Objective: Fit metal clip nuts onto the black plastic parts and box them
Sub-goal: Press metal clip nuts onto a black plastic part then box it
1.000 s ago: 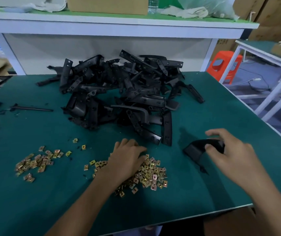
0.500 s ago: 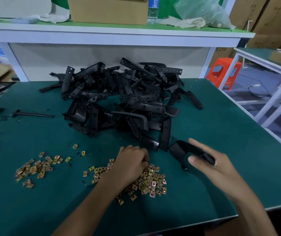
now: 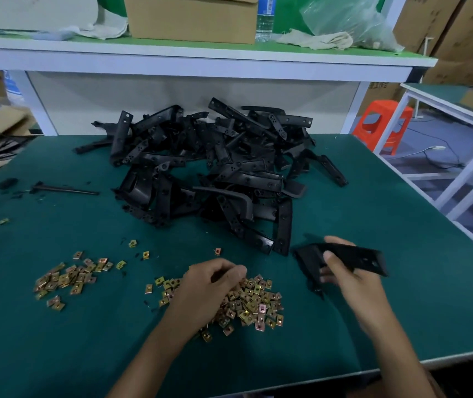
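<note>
Hands are both busy on the green bench [image 3: 401, 305]. The right hand [image 3: 350, 282] holds one black plastic part [image 3: 356, 258] just above the bench. Its fingers [image 3: 337, 242] and thumb are curled round the part, and the long end sticks out to the right. The left hand [image 3: 209, 288] sits on the near heap of clip nuts [image 3: 258, 303]. Its fingers [image 3: 229, 272] are curled in with the tips close together. I cannot tell if a nut is pinched there, because the hand hides that spot.

What could go wrong? The nuts look small and smooth, so I think one could slip out on the way to the part and get lost in the heap. Two could also come up together. The part is held away from its far end, so it might twist when a nut is pushed on. Then the nut could go on crooked.

The way from the heap to the held part is short, and I see nothing in it. A big pile of black parts [image 3: 215, 173] lies just behind both hands, and a wide swing could knock it. A smaller heap of nuts [image 3: 69, 278] lies well off to the left, with a thin black stick [image 3: 66, 190] beyond it. On the shelf [image 3: 201, 57] behind stand a cardboard box [image 3: 192, 21] and a water bottle [image 3: 265, 18]. I cannot tell if that box is the one for packing.
</note>
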### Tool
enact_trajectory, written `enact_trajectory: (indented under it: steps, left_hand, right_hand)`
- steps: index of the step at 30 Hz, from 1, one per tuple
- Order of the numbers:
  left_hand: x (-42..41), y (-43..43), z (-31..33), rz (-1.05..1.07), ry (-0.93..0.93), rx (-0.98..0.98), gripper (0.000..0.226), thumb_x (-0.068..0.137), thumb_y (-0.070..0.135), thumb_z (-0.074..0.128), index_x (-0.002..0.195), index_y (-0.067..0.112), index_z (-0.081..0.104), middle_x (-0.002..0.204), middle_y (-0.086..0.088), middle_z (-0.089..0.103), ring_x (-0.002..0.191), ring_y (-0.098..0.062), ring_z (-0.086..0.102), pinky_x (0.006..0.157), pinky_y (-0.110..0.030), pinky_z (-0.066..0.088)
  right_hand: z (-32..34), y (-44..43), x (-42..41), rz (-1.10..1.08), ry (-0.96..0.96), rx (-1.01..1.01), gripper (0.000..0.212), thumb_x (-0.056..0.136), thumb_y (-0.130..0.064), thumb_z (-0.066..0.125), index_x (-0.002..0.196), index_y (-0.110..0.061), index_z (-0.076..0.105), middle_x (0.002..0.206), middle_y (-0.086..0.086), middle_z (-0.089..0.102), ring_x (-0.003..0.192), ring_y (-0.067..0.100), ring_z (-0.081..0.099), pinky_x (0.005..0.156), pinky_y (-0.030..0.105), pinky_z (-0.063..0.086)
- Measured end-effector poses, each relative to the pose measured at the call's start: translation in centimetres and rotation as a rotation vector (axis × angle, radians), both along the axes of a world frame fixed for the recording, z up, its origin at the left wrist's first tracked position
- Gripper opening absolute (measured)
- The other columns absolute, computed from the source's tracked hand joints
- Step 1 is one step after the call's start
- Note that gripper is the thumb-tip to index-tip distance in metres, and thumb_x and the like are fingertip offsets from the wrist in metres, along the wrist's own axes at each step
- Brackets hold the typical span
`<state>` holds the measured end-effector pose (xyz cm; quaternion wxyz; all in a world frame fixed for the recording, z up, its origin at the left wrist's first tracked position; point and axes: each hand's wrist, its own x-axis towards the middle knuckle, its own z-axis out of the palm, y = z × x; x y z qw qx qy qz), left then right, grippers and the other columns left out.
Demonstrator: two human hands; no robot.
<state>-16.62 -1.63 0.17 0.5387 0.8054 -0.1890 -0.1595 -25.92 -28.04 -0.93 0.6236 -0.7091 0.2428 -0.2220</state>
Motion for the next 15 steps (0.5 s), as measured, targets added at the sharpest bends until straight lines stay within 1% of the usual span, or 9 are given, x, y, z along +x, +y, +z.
enact_trajectory:
  steps: [2,3,4,6,8,9,11,13,15]
  left_hand:
    - [-0.8,0.3,-0.1,0.099,0.135,-0.122,0.027,0.09,0.055,0.062,0.08,0.033,0.073,0.068,0.008,0.066,0.059,-0.004,0.052,0.058,-0.016,0.043]
    - [-1.2,0.2,0.0,0.144,0.191,-0.167,0.029,0.089,0.055,0.063,0.077,0.031,0.073,0.066,0.008,0.064,0.059,-0.006,0.052,0.059,-0.02,0.045]
    - [-1.6,0.0,0.1,0.177,0.231,-0.201,0.031,0.087,0.055,0.065,0.073,0.029,0.073,0.064,0.007,0.062,0.058,-0.006,0.051,0.059,-0.02,0.046]
    - [-2.4,-0.6,0.5,0.209,0.298,-0.284,0.037,0.08,0.057,0.066,0.067,0.024,0.072,0.061,0.006,0.059,0.055,-0.008,0.048,0.055,-0.018,0.044]
    - [-3.0,-1.0,0.8,0.222,0.333,-0.363,0.043,0.077,0.057,0.065,0.069,0.015,0.072,0.062,0.003,0.06,0.055,-0.009,0.048,0.053,-0.018,0.043]
    - [-3.3,-1.2,1.0,0.226,0.334,-0.382,0.044,0.079,0.055,0.065,0.071,0.012,0.072,0.063,0.003,0.061,0.055,-0.009,0.048,0.054,-0.019,0.043]
    - [-3.6,-1.5,1.1,0.237,0.323,-0.39,0.039,0.088,0.047,0.065,0.072,0.012,0.072,0.065,0.001,0.064,0.055,-0.008,0.049,0.054,-0.018,0.043]
    - [-4.0,-1.7,1.1,0.258,0.316,-0.385,0.037,0.094,0.041,0.063,0.072,0.014,0.072,0.067,-0.002,0.065,0.055,-0.01,0.049,0.054,-0.02,0.043]
    - [-4.3,-1.8,1.0,0.272,0.306,-0.375,0.038,0.096,0.041,0.061,0.072,0.012,0.071,0.067,-0.005,0.063,0.055,-0.011,0.048,0.054,-0.02,0.042]
  right_hand:
    - [-0.1,1.9,-0.2,0.013,-0.149,0.31,0.029,0.095,-0.024,0.066,0.122,-0.032,0.072,0.113,0.008,0.073,0.08,0.02,0.072,0.073,0.029,0.061]
    - [-0.2,3.2,-0.1,0.044,-0.208,0.463,0.033,0.092,-0.026,0.066,0.124,-0.03,0.071,0.114,0.011,0.073,0.081,0.02,0.072,0.071,0.026,0.06]
    - [-0.3,4.6,0.3,0.072,-0.248,0.589,0.035,0.091,-0.027,0.065,0.125,-0.028,0.071,0.113,0.012,0.074,0.082,0.019,0.072,0.071,0.026,0.06]
    - [-0.6,7.1,1.2,0.093,-0.304,0.754,0.032,0.091,-0.024,0.063,0.122,-0.025,0.07,0.112,0.014,0.075,0.088,0.019,0.073,0.074,0.027,0.061]
    - [-0.6,9.1,2.1,0.107,-0.35,0.84,0.029,0.091,-0.015,0.063,0.119,-0.02,0.064,0.114,0.015,0.074,0.095,0.02,0.073,0.078,0.029,0.061]
    - [-0.7,9.8,2.4,0.115,-0.369,0.871,0.029,0.089,-0.01,0.063,0.117,-0.019,0.062,0.115,0.014,0.073,0.097,0.02,0.073,0.079,0.029,0.06]
    - [-0.7,10.7,2.8,0.138,-0.391,0.937,0.034,0.086,-0.005,0.065,0.116,-0.019,0.06,0.118,0.015,0.072,0.101,0.021,0.072,0.082,0.031,0.06]
    - [-0.7,11.2,3.1,0.151,-0.386,1.0,0.041,0.082,-0.003,0.066,0.12,-0.02,0.061,0.123,0.018,0.071,0.106,0.023,0.072,0.084,0.035,0.061]
    - [-0.7,11.4,3.3,0.154,-0.365,1.03,0.048,0.08,-0.004,0.067,0.126,-0.019,0.062,0.125,0.017,0.071,0.107,0.023,0.072,0.081,0.035,0.061]
